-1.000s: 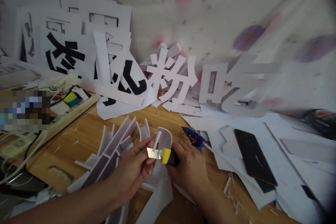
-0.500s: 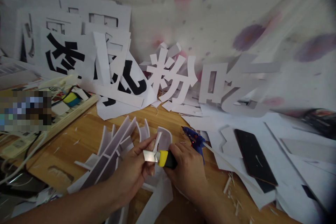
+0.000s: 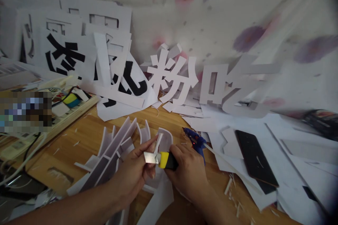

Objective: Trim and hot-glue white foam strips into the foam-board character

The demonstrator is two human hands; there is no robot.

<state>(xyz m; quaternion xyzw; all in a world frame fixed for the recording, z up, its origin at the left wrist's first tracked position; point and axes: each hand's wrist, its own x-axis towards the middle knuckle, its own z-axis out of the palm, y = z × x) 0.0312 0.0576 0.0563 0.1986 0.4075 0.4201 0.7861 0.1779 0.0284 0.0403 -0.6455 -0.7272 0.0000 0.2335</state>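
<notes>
My right hand (image 3: 188,172) grips a yellow and black utility knife (image 3: 168,160), its blade pointing left across my left fingers. Between the thumb and fingers of my left hand (image 3: 138,168) is a thin white strip (image 3: 158,143), standing upright beside the curved wall of a white foam piece. Around and below both hands lies a white foam letter (image 3: 108,158) with raised walls, partly hidden by my hands and left forearm. A blue glue gun (image 3: 195,140) with a white glue stick lies just beyond my right hand.
White cut-out characters (image 3: 171,74) lean against a flowered curtain (image 3: 216,14) at the back. A black phone (image 3: 256,158) lies on white sheets to the right. Cables and a power strip (image 3: 56,121) are on the left. Foam scraps (image 3: 229,184) dot the wooden table (image 3: 76,140).
</notes>
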